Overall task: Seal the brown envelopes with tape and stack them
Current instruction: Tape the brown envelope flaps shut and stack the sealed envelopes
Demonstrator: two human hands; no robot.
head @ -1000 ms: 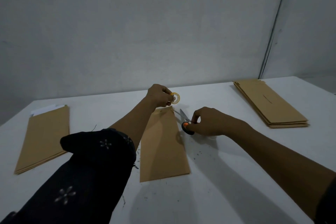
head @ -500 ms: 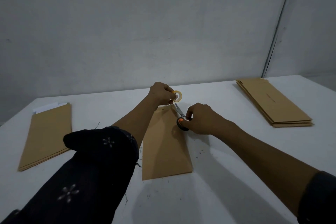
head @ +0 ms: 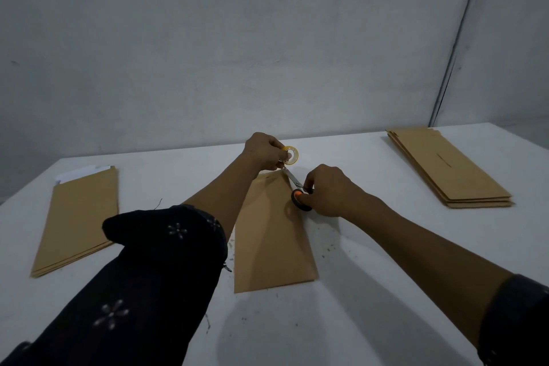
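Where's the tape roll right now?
In the head view, the small yellow tape roll is pinched in the left hand, centre frame beyond the far end of the middle brown envelope, by the scissors' tips.

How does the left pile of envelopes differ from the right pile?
White paper sticks out at the far end of the left pile; the right pile shows none. The top envelope of the right pile bears a short dark mark; the left pile's top is plain. The left pile lies nearer the camera, the right pile farther back. Both are brown, flat and untouched by either hand.
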